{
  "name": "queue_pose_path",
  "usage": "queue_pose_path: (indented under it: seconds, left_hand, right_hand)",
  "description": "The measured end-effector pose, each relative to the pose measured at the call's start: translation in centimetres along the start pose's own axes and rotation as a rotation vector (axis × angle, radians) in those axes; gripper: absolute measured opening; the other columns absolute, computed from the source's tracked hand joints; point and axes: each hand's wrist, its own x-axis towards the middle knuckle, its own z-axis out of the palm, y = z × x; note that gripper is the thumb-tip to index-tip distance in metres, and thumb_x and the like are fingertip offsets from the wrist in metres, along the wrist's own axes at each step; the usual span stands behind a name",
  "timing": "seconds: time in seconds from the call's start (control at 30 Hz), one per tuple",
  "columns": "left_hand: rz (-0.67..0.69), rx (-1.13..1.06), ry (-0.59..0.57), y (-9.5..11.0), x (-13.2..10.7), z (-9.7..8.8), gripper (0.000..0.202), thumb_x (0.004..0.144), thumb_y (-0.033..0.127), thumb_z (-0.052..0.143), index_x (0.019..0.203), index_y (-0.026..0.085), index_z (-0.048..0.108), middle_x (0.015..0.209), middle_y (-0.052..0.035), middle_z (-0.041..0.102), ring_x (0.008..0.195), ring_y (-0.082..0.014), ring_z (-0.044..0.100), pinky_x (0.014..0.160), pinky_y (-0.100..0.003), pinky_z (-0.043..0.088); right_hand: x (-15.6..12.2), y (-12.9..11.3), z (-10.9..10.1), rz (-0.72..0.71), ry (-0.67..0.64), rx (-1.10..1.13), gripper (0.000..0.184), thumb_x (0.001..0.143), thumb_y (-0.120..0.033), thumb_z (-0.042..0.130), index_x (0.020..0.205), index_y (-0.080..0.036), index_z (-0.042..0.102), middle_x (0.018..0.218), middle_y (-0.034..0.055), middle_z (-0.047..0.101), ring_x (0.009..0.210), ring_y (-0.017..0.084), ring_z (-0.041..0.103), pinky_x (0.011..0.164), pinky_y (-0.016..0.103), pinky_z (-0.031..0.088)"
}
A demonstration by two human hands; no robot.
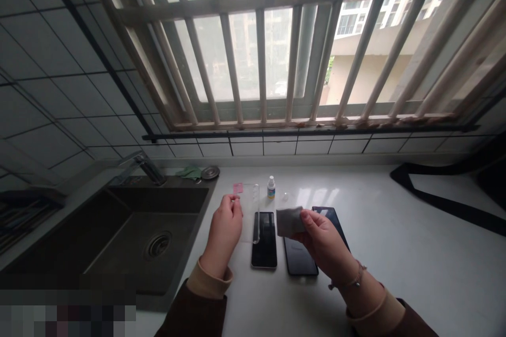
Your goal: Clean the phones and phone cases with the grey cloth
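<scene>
My left hand [228, 216] is closed, its fingers pinched at the left edge of a clear phone case [248, 213]. The case's right edge overlaps a black phone [264, 247] that lies on the counter. In my right hand [322, 231] a small grey cloth [290, 221] is gripped between thumb and fingers, spread out flat. Below the cloth lies a second dark phone [301, 258], partly covered by the cloth and hand. Another dark flat device [329, 215] shows behind my right hand, mostly hidden.
A small white-capped bottle [271, 189] stands behind the phones, beside a tiny clear piece [285, 196]. A pink card [237, 188] is near the case. On the left are a dark sink [209, 205] and faucet [148, 167]. A black strap [438, 205] lies at right.
</scene>
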Motion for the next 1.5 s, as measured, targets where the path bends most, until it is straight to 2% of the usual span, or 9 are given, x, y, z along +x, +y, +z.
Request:
queue_pose_path:
  seconds: [0.13, 0.27, 0.5, 0.7, 0.83, 1.03, 1.17, 1.4, 1.5]
  left_hand:
    - [-0.123, -0.462, -0.279, 0.2, -1.6, 3.0, 0.038, 0.094, 0.051, 0.067, 0.108, 0.016, 0.065, 0.07, 0.0026, 0.059, 0.052, -0.0116, 0.052, 0.055, -0.025, 0.042]
    - [-0.335, -0.954, -0.56, 1.4, -3.6, 4.2, 0.034, 0.085, 0.038, 0.083, 0.105, 0.016, 0.065, 0.089, -0.004, 0.069, 0.072, -0.0131, 0.066, 0.071, -0.026, 0.053]
    - [-0.456, -1.175, -0.812, 3.2, -4.6, 3.3, 0.058, 0.106, 0.044, 0.054, 0.161, 0.038, 0.034, 0.141, -0.0142, 0.066, 0.116, -0.0287, 0.072, 0.094, -0.049, 0.059]
    - [-0.536, -1.173, -0.822, 2.9, -4.5, 3.5, 0.073, 0.103, 0.071, 0.042, 0.167, 0.041, 0.021, 0.119, -0.0128, 0.069, 0.111, -0.032, 0.073, 0.094, -0.062, 0.058]
    - [-0.576, -1.193, -0.924, 3.3, -5.2, 3.8, 0.069, 0.107, 0.066, 0.036, 0.165, 0.029, 0.031, 0.123, -0.0188, 0.069, 0.109, -0.0314, 0.073, 0.092, -0.056, 0.06]
    - [-0.56, -1.18, -1.021, 3.4, -6.1, 4.5, 0.067, 0.104, 0.07, 0.038, 0.161, 0.035, 0.038, 0.124, -0.0173, 0.07, 0.108, -0.0326, 0.074, 0.089, -0.051, 0.06]
    - [-0.565, -1.118, -0.963, 2.9, -6.0, 5.0, 0.067, 0.103, 0.072, 0.04, 0.154, 0.029, 0.049, 0.118, -0.0162, 0.069, 0.101, -0.0312, 0.073, 0.087, -0.054, 0.061]
    - [-0.648, -1.058, -0.876, 2.7, -5.8, 5.1, 0.077, 0.103, 0.073, 0.036, 0.168, 0.034, 0.019, 0.102, -0.0111, 0.067, 0.091, -0.0289, 0.073, 0.091, -0.064, 0.058]
    - [-0.665, -1.039, -0.895, 2.6, -6.0, 5.1, 0.076, 0.104, 0.072, 0.031, 0.169, 0.036, 0.014, 0.101, -0.0109, 0.066, 0.09, -0.0292, 0.073, 0.09, -0.066, 0.057]
  right_hand:
    - [-0.1, 0.1, 0.2, 0.069, -0.053, 0.044, 0.054, 0.082, -0.068, 0.083, 0.101, -0.018, 0.08, 0.098, 0.0094, 0.077, 0.09, 0.024, 0.072, 0.087, 0.042, 0.061]
    - [0.0, 0.2, 0.1, 0.097, -0.058, 0.091, 0.051, 0.082, -0.063, 0.085, 0.102, -0.017, 0.079, 0.096, 0.0086, 0.077, 0.085, 0.02, 0.071, 0.083, 0.036, 0.06]
    - [0.1, -0.3, -0.2, 0.187, 0.013, 0.095, 0.047, 0.089, -0.064, 0.077, 0.108, -0.021, 0.076, 0.1, 0.0082, 0.079, 0.081, 0.02, 0.073, 0.071, 0.03, 0.062]
    - [1.0, -0.3, -1.8, -0.008, 0.23, -0.022, 0.04, 0.088, -0.056, 0.08, 0.113, -0.025, 0.076, 0.116, 0.0062, 0.08, 0.099, 0.024, 0.077, 0.083, 0.033, 0.065]
    - [0.5, -0.5, -2.0, -0.254, 0.454, -0.497, 0.039, 0.094, -0.057, 0.072, 0.111, -0.023, 0.08, 0.109, 0.0092, 0.082, 0.106, 0.033, 0.075, 0.093, 0.045, 0.062]
    - [-0.7, -0.3, -0.4, -0.527, 0.218, -0.926, 0.032, 0.099, -0.037, 0.067, 0.128, -0.033, 0.079, 0.136, 0.0039, 0.076, 0.129, 0.033, 0.07, 0.118, 0.05, 0.05]
    - [-0.6, 0.3, 0.0, -0.467, 0.116, -0.975, 0.031, 0.099, -0.035, 0.065, 0.127, -0.032, 0.08, 0.135, 0.0045, 0.076, 0.127, 0.032, 0.071, 0.117, 0.052, 0.051]
    - [0.8, -0.8, -2.5, -0.174, 0.426, -0.385, 0.049, 0.092, -0.058, 0.07, 0.112, -0.014, 0.081, 0.108, 0.0114, 0.084, 0.1, 0.031, 0.078, 0.087, 0.041, 0.064]
    - [0.8, -1.0, -3.1, -0.262, 0.517, -0.654, 0.046, 0.096, -0.055, 0.066, 0.114, -0.016, 0.081, 0.106, 0.0107, 0.084, 0.102, 0.032, 0.079, 0.089, 0.042, 0.063]
